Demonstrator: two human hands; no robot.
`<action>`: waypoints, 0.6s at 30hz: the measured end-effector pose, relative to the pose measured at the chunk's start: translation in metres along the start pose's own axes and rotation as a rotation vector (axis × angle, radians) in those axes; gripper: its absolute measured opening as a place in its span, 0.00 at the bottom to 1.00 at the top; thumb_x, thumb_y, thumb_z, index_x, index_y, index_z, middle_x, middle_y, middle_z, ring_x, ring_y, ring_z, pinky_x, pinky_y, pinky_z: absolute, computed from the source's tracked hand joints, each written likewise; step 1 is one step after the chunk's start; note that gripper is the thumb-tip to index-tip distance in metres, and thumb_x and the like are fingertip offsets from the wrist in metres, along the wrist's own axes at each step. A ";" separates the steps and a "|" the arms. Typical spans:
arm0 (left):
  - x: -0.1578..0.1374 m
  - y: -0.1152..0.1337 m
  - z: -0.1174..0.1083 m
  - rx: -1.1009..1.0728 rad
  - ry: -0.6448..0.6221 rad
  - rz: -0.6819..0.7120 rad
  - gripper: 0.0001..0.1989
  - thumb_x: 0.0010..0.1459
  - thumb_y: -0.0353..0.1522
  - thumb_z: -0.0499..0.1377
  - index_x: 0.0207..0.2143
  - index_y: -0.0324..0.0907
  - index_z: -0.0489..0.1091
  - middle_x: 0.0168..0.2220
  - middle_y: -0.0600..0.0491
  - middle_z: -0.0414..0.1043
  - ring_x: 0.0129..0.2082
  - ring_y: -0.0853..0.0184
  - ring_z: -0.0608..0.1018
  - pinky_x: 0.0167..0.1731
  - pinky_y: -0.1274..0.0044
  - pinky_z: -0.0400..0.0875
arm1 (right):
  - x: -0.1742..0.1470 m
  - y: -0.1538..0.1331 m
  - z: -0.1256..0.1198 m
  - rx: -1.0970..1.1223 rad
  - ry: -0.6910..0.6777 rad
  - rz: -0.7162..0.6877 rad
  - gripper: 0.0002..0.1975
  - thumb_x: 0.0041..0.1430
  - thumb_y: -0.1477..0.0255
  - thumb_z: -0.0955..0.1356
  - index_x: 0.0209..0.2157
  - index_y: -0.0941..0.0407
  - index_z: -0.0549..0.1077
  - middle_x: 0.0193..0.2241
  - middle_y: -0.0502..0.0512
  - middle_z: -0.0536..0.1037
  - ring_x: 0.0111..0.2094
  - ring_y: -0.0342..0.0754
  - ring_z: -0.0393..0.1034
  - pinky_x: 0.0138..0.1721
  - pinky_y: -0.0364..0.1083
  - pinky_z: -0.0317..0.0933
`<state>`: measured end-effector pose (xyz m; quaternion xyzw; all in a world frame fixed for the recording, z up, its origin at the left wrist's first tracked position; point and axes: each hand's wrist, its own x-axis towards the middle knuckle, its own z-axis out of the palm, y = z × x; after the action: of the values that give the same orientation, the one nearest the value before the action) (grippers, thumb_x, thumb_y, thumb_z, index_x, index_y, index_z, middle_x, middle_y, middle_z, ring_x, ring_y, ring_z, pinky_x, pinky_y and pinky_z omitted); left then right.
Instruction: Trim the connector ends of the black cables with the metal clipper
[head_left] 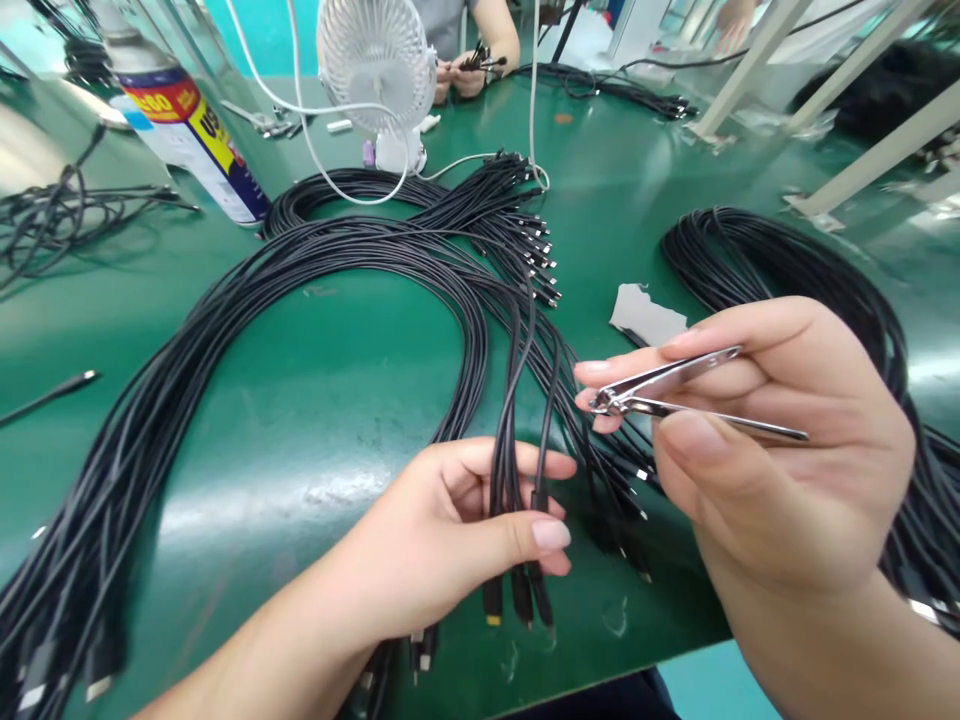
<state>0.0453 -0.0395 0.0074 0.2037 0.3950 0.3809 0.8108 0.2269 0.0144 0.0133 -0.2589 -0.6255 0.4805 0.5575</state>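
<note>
The big cable bundle (360, 250) could tug the held cables (504, 470) from the left hand (457, 530), loosely closed around them before it. Right of that bundle, the right hand (810, 470) pinches spread nail clippers (664, 379); careless squeezing might nick a cable.

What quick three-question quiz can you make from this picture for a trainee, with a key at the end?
1. True or false: the right hand holds a nail clipper.
2. What does the left hand hold?
A. a scrap of paper
B. black cables
C. a white cord
3. On which side of the white fan is the spray can, as the picture shows it?

Key: 1. True. 2. B. 3. The left side.
</note>
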 end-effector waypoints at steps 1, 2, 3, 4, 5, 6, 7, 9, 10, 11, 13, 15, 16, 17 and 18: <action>0.000 0.000 0.000 -0.026 0.018 0.026 0.13 0.44 0.23 0.75 0.35 0.38 0.81 0.25 0.58 0.79 0.23 0.75 0.81 0.28 0.86 0.75 | -0.001 -0.001 -0.001 -0.008 0.005 0.002 0.11 0.61 0.71 0.74 0.46 0.50 0.76 0.38 0.53 0.86 0.39 0.51 0.82 0.41 0.50 0.78; 0.001 0.000 0.000 -0.041 0.031 0.045 0.12 0.43 0.24 0.75 0.32 0.37 0.80 0.26 0.57 0.80 0.23 0.75 0.82 0.28 0.86 0.76 | -0.002 -0.003 -0.002 -0.016 -0.002 0.007 0.11 0.61 0.71 0.74 0.45 0.51 0.76 0.38 0.53 0.85 0.38 0.51 0.82 0.38 0.48 0.78; 0.001 -0.001 0.000 -0.044 0.045 0.056 0.11 0.43 0.25 0.75 0.30 0.37 0.80 0.26 0.56 0.81 0.24 0.73 0.83 0.29 0.85 0.77 | -0.002 -0.004 -0.002 -0.023 -0.023 0.032 0.11 0.61 0.72 0.74 0.45 0.52 0.76 0.37 0.54 0.85 0.37 0.50 0.82 0.37 0.46 0.78; 0.002 -0.001 0.000 -0.046 0.059 0.068 0.10 0.44 0.25 0.75 0.30 0.37 0.80 0.26 0.56 0.81 0.25 0.72 0.84 0.30 0.84 0.78 | -0.002 -0.006 -0.003 -0.029 -0.063 0.062 0.11 0.61 0.73 0.74 0.45 0.53 0.75 0.36 0.55 0.85 0.36 0.49 0.82 0.35 0.45 0.78; 0.002 -0.002 0.000 -0.047 0.074 0.080 0.10 0.45 0.25 0.75 0.30 0.37 0.79 0.26 0.55 0.82 0.25 0.70 0.84 0.30 0.83 0.79 | -0.002 -0.008 -0.003 -0.037 -0.110 0.097 0.11 0.62 0.74 0.73 0.45 0.54 0.74 0.36 0.54 0.84 0.35 0.48 0.82 0.35 0.44 0.77; 0.002 -0.002 -0.001 -0.049 0.089 0.092 0.10 0.45 0.25 0.75 0.30 0.37 0.79 0.26 0.54 0.82 0.25 0.69 0.85 0.30 0.83 0.79 | -0.001 -0.009 -0.003 -0.045 -0.155 0.132 0.11 0.61 0.76 0.73 0.45 0.54 0.74 0.36 0.54 0.84 0.35 0.47 0.82 0.36 0.43 0.77; 0.003 -0.003 -0.001 -0.054 0.101 0.106 0.10 0.45 0.26 0.75 0.29 0.37 0.79 0.25 0.54 0.83 0.25 0.69 0.85 0.30 0.83 0.79 | 0.000 -0.009 -0.003 -0.050 -0.199 0.166 0.11 0.61 0.77 0.72 0.45 0.54 0.73 0.36 0.53 0.84 0.35 0.46 0.82 0.37 0.43 0.77; 0.003 -0.003 -0.002 -0.065 0.109 0.129 0.10 0.43 0.26 0.76 0.27 0.37 0.79 0.24 0.54 0.83 0.24 0.71 0.84 0.30 0.84 0.78 | 0.003 -0.009 -0.002 -0.041 -0.255 0.218 0.12 0.61 0.80 0.72 0.44 0.53 0.71 0.36 0.52 0.84 0.34 0.44 0.82 0.38 0.41 0.77; 0.003 -0.003 -0.002 -0.063 0.105 0.137 0.10 0.42 0.27 0.76 0.26 0.37 0.79 0.24 0.54 0.82 0.24 0.71 0.83 0.29 0.85 0.78 | 0.004 -0.009 -0.001 -0.029 -0.269 0.240 0.13 0.61 0.81 0.72 0.44 0.53 0.71 0.36 0.51 0.84 0.34 0.44 0.82 0.38 0.41 0.77; 0.003 -0.003 -0.002 -0.054 0.101 0.144 0.10 0.43 0.27 0.76 0.26 0.37 0.79 0.24 0.54 0.83 0.24 0.72 0.83 0.29 0.86 0.77 | 0.006 -0.008 -0.001 -0.014 -0.281 0.264 0.13 0.61 0.81 0.72 0.44 0.53 0.71 0.36 0.52 0.84 0.35 0.44 0.82 0.37 0.40 0.77; 0.002 -0.002 -0.003 -0.028 0.104 0.159 0.09 0.43 0.28 0.76 0.25 0.38 0.79 0.24 0.55 0.83 0.23 0.73 0.82 0.29 0.86 0.76 | 0.008 -0.006 -0.001 0.023 -0.306 0.295 0.12 0.61 0.81 0.71 0.43 0.54 0.72 0.36 0.52 0.84 0.35 0.44 0.82 0.37 0.40 0.77; 0.002 -0.001 -0.004 0.011 0.110 0.181 0.07 0.45 0.28 0.75 0.25 0.39 0.80 0.25 0.55 0.82 0.24 0.74 0.82 0.29 0.86 0.75 | 0.010 -0.006 -0.001 0.057 -0.314 0.302 0.11 0.62 0.81 0.71 0.43 0.54 0.72 0.36 0.52 0.85 0.35 0.44 0.82 0.37 0.41 0.77; 0.002 -0.001 -0.005 0.027 0.112 0.195 0.06 0.46 0.28 0.75 0.25 0.39 0.80 0.24 0.56 0.82 0.24 0.74 0.81 0.30 0.86 0.75 | 0.010 -0.006 -0.001 0.069 -0.313 0.306 0.11 0.62 0.81 0.71 0.43 0.53 0.72 0.36 0.52 0.85 0.35 0.44 0.82 0.37 0.41 0.78; 0.003 0.000 -0.005 0.041 0.110 0.210 0.05 0.48 0.27 0.74 0.25 0.39 0.80 0.24 0.56 0.82 0.25 0.74 0.81 0.30 0.86 0.75 | 0.010 -0.006 -0.001 0.077 -0.309 0.313 0.11 0.62 0.81 0.71 0.43 0.53 0.73 0.37 0.52 0.85 0.36 0.44 0.82 0.38 0.41 0.78; 0.003 0.000 -0.006 0.051 0.107 0.222 0.05 0.48 0.27 0.73 0.25 0.39 0.80 0.24 0.56 0.82 0.25 0.74 0.81 0.31 0.86 0.74 | 0.010 -0.006 -0.002 0.082 -0.300 0.318 0.11 0.61 0.81 0.72 0.43 0.53 0.73 0.37 0.51 0.85 0.37 0.44 0.82 0.39 0.40 0.77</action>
<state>0.0422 -0.0370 0.0025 0.2461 0.4223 0.4685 0.7359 0.2273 0.0213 0.0231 -0.2573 -0.6326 0.6205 0.3854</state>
